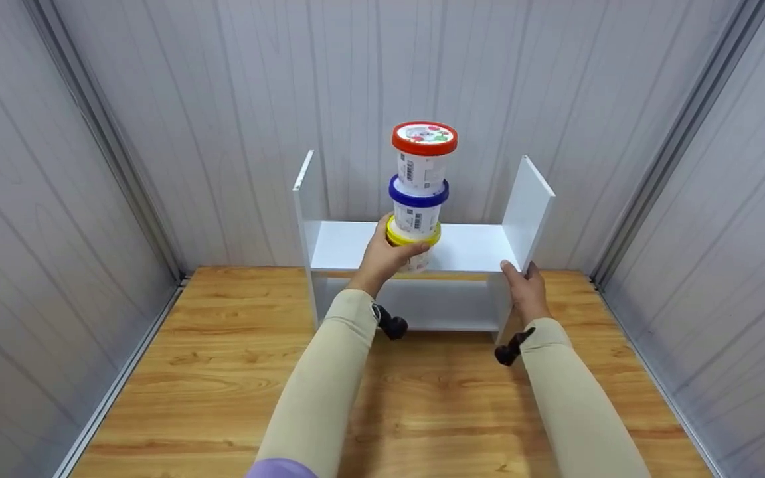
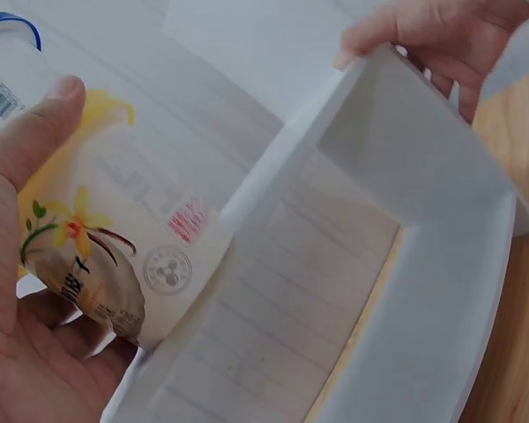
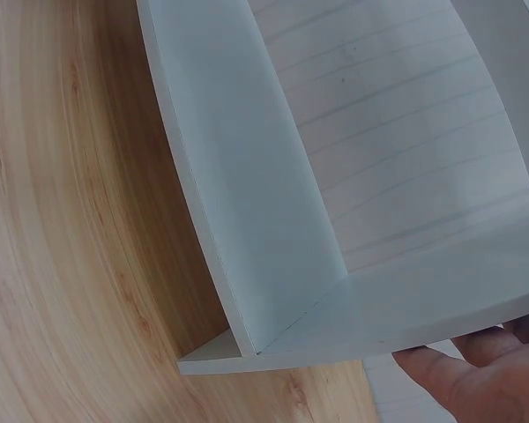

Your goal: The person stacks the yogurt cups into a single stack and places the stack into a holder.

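Observation:
My left hand (image 1: 380,260) grips the lowest of three stacked white tubs, the yellow-lidded tub (image 2: 128,207), with its thumb along the near side and its fingers behind. On it stands a blue-lidded tub (image 1: 417,216), topped by a red-lidded tub (image 1: 426,169). The stack is upright in the head view, in front of the upper board of a white shelf unit (image 1: 475,247); in the left wrist view the lowest tub's base is right at that board's edge. My right hand (image 1: 526,292) holds the unit's right side panel, its thumb on the front edge and its fingers outside.
The shelf unit stands on a wood-grain table (image 1: 236,358), close to the back wall (image 1: 243,133). Its two side panels rise above the upper board, and a lower board (image 1: 449,302) sits near the table. Pale panel walls flank the table on both sides.

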`<state>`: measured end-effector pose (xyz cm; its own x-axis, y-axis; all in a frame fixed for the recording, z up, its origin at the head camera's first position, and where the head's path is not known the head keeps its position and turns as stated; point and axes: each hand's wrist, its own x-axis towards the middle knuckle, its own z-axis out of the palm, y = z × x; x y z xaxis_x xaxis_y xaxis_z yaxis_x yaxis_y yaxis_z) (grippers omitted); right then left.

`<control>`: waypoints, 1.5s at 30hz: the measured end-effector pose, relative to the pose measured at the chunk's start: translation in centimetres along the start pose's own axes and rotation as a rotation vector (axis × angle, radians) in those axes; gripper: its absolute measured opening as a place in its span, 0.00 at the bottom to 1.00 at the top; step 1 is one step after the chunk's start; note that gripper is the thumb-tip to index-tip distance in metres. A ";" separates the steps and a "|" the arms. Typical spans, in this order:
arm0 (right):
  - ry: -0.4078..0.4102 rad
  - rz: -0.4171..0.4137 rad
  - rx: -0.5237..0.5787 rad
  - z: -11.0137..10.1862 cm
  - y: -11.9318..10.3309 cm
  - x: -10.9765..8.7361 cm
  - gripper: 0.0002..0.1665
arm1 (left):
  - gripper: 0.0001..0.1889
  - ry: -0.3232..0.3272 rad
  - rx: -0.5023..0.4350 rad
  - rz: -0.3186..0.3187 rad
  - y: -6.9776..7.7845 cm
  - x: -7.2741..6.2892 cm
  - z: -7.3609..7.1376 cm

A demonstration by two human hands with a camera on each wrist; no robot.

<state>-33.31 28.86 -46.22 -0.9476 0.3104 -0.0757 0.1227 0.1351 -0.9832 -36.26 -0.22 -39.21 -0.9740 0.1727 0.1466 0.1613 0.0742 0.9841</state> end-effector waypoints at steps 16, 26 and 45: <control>-0.004 -0.041 0.074 -0.2 0.0 -0.2 0.51 | 0.50 0.066 -0.136 -0.077 1.1 1.1 1.2; -0.006 0.002 0.026 -0.5 -0.2 -0.5 0.55 | 0.46 0.107 -0.123 -0.068 1.7 1.2 2.0; -0.014 -0.049 0.062 0.3 0.0 -0.6 0.53 | 0.49 0.141 -0.097 -0.081 1.2 1.8 1.5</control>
<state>-32.82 28.35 -46.27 -0.9562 0.2911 -0.0291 0.0581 0.0914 -0.9941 -37.61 1.66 -37.90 -0.9969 0.0298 0.0726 0.0722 -0.0135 0.9973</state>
